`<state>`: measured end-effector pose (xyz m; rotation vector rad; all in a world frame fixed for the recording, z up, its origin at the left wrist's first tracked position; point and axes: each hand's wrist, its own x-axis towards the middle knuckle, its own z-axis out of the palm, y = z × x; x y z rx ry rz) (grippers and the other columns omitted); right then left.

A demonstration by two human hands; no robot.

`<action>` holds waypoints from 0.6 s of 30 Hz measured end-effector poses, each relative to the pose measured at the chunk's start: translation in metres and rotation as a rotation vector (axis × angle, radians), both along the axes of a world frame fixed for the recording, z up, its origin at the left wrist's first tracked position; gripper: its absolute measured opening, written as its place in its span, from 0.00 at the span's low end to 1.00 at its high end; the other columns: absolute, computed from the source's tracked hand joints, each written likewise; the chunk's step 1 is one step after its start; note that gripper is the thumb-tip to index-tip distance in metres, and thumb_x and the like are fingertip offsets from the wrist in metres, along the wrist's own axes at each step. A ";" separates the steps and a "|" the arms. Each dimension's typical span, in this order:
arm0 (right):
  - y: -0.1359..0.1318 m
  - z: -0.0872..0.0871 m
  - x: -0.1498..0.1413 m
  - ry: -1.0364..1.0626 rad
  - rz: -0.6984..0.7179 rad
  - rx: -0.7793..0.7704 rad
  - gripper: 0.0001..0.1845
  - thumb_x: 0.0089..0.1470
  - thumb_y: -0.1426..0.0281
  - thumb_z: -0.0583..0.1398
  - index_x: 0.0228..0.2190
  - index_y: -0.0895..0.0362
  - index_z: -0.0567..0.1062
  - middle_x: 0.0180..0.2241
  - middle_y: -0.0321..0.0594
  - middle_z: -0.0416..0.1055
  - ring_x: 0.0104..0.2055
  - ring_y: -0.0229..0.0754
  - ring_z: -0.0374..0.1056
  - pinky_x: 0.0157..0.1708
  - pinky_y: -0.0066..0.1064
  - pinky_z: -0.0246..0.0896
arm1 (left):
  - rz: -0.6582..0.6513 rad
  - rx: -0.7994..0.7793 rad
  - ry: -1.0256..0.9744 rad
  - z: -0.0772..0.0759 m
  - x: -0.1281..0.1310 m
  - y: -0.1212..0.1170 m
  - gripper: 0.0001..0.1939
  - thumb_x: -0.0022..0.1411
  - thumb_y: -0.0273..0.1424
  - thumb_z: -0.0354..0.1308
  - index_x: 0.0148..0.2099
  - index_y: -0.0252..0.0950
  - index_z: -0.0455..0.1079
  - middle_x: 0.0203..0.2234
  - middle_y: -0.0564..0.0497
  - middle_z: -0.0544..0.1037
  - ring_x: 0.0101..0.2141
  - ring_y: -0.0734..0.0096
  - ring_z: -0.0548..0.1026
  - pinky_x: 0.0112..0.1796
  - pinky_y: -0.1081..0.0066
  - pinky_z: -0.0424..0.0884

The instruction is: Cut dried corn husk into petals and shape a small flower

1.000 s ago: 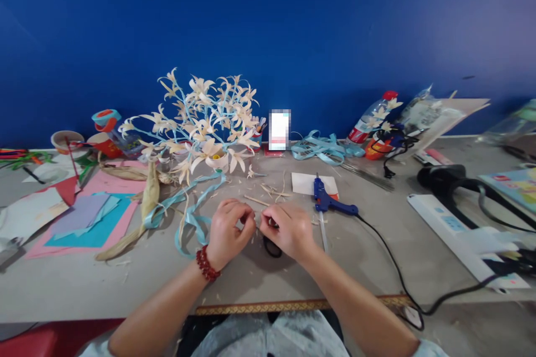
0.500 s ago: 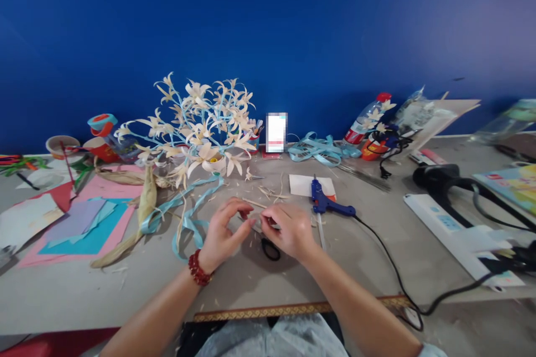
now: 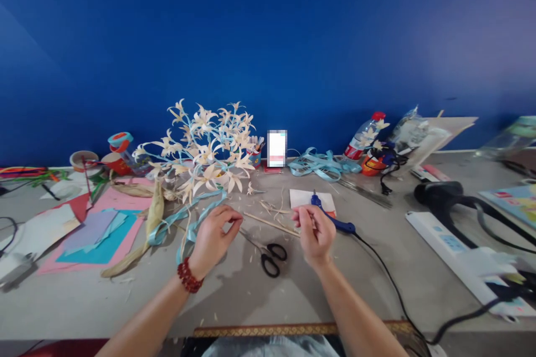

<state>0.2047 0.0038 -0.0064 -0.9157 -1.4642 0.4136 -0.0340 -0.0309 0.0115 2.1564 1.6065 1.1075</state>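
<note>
Scissors are laid between left hand and right hand, presumably for easy reach; what either curled grip holds cannot be told.

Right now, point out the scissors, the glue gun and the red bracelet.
Scissors [image 3: 273, 257]: head view, where the black handle loops meet.
Glue gun [image 3: 345, 227]: head view, on the blue handle.
Red bracelet [image 3: 190, 276]: head view, on its beads.

Scissors, black-handled, lie on surface, blades pointing far-left; thin pale strip slants straight just beyond.
</note>
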 end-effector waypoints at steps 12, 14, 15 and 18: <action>0.003 -0.001 0.002 -0.023 0.021 0.031 0.12 0.62 0.70 0.54 0.28 0.55 0.73 0.22 0.38 0.71 0.23 0.39 0.68 0.23 0.28 0.63 | 0.193 0.014 0.347 -0.018 -0.027 0.067 0.05 0.62 0.28 0.54 0.35 0.37 0.72 0.30 0.48 0.77 0.34 0.63 0.75 0.37 0.68 0.67; 0.003 0.000 0.002 -0.042 0.014 0.051 0.12 0.62 0.71 0.54 0.27 0.55 0.73 0.21 0.38 0.71 0.23 0.40 0.69 0.24 0.30 0.64 | 0.208 -0.010 0.356 -0.019 -0.036 0.066 0.05 0.62 0.28 0.54 0.36 0.37 0.71 0.30 0.49 0.76 0.33 0.64 0.75 0.37 0.69 0.67; 0.004 0.001 0.002 -0.048 0.006 0.065 0.12 0.62 0.71 0.54 0.27 0.55 0.73 0.21 0.38 0.71 0.23 0.40 0.69 0.25 0.30 0.65 | 0.211 -0.023 0.360 -0.019 -0.039 0.065 0.05 0.62 0.27 0.53 0.36 0.38 0.71 0.29 0.49 0.76 0.32 0.65 0.74 0.36 0.69 0.67; 0.005 0.000 0.003 -0.060 -0.019 0.088 0.11 0.61 0.71 0.54 0.28 0.54 0.73 0.22 0.39 0.72 0.23 0.41 0.69 0.25 0.31 0.65 | 0.218 -0.057 0.371 -0.021 -0.047 0.060 0.05 0.62 0.27 0.53 0.35 0.38 0.70 0.28 0.50 0.76 0.32 0.64 0.74 0.37 0.68 0.67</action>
